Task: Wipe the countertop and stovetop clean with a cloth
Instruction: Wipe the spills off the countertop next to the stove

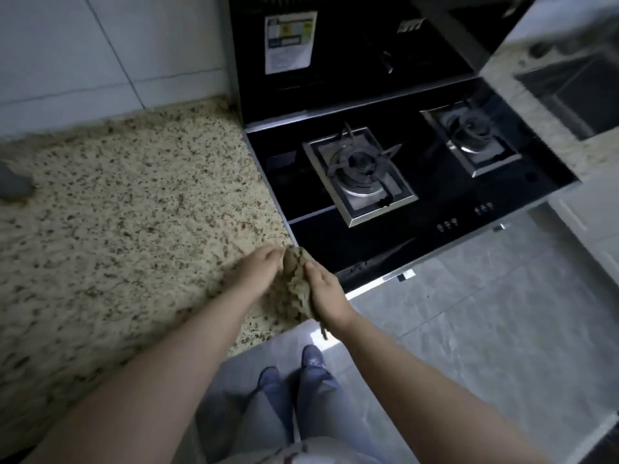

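Head view: both hands are holding a bunched cloth (296,279) above the desk (117,212) near its front corner, just beside the stovetop (418,182). Left hand (258,272) is pinching the cloth's upper edge; right hand (326,296) is curling round its lower part. Judged step: gathering the cloth into a flat pad, best folded evenly before pressing down. Speckled stone desk is meeting white wall tiles (83,45); two burners (360,170) are sitting in black glass. Grey floor (469,329) and a sink (576,92) are lying beyond.
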The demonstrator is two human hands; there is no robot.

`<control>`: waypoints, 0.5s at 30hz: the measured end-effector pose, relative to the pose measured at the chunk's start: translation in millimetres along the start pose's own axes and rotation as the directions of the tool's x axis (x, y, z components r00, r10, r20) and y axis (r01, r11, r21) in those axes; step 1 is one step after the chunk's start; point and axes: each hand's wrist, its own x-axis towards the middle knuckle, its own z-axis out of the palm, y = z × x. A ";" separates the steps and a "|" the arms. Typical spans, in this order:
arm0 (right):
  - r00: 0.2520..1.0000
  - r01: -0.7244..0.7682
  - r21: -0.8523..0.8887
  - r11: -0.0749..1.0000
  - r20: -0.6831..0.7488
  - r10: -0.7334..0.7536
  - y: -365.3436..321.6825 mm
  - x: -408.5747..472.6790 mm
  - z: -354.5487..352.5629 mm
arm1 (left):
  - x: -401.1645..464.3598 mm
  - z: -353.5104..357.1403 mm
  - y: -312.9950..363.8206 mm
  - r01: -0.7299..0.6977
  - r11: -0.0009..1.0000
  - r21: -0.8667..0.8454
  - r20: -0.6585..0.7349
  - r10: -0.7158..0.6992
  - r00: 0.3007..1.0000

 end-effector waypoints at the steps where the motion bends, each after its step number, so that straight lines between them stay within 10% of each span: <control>1: 0.998 -0.063 0.161 0.985 -0.017 0.066 -9.6 -6.1 -7.4 | -5.5 6.4 10.7 0.076 0.988 -0.136 0.073 -0.067 0.995; 4: 0.967 -0.235 0.493 0.837 0.033 0.252 -33.0 -24.4 -27.1 | -15.0 22.6 31.4 0.237 0.854 -0.464 0.249 -0.132 0.960; 15: 0.979 0.063 0.799 0.598 -0.167 0.120 -61.0 -112.4 -106.9 | -63.2 65.3 97.3 0.231 0.858 -0.459 0.586 0.097 0.804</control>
